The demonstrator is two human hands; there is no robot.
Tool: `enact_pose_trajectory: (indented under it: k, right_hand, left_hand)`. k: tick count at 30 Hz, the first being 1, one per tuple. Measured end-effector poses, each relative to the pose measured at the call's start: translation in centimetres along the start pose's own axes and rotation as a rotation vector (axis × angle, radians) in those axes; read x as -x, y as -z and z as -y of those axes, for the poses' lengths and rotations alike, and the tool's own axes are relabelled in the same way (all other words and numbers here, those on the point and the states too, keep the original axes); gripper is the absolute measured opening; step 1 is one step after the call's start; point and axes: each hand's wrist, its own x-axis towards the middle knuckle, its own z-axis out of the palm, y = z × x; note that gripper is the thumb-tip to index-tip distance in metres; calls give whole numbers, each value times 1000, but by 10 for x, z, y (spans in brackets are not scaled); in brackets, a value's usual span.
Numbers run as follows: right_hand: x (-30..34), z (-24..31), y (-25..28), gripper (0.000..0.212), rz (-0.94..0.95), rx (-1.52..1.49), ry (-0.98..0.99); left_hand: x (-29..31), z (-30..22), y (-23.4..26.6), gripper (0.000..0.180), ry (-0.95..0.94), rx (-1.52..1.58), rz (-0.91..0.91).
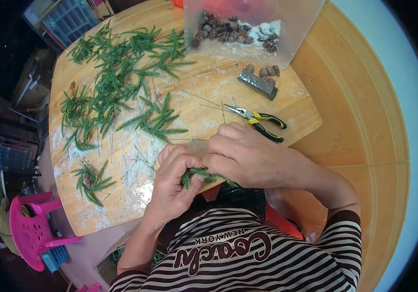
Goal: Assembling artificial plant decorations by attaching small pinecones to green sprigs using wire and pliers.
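Note:
A green artificial pine sprig (198,172) is held between my two hands at the near edge of the wooden table. My left hand (176,176) is closed around its left part, thumb against the needles. Fingers curled, my right hand (233,153) grips the sprig from the other side; its fingertips are partly hidden. Just beyond the right hand lie long-nose pliers (257,119) with black and yellow handles, jaws pointing left. Thin wires (201,100) are scattered beside the pliers. Another pine sprig (155,121) rests on the table past my left hand.
More pine sprigs (116,73) pile up at the far left. One sprig with a pine cone (88,179) sits near left. A clear plastic bin (294,29) holds pine cones and white powder. Near it are loose cones (268,73) and a dark bundle (257,84). A pink chair (31,233) stands left.

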Motion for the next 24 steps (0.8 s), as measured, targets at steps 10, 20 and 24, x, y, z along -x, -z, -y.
enact_pose_trajectory:
  k: [10,20,24]
  right_hand:
    - [7,-4,-12,12,-34,48,-87]
    - [16,9,6,17,-77,-735,-779]
    - [28,31,42,15,-322,-1006,-628]
  left_hand:
    - [-11,-4,-17,21,-46,-227,-183]
    - [-5,-1,-15,18,-209,-413,-155]
    - [-4,3,-9,15,-113,-103,-197]
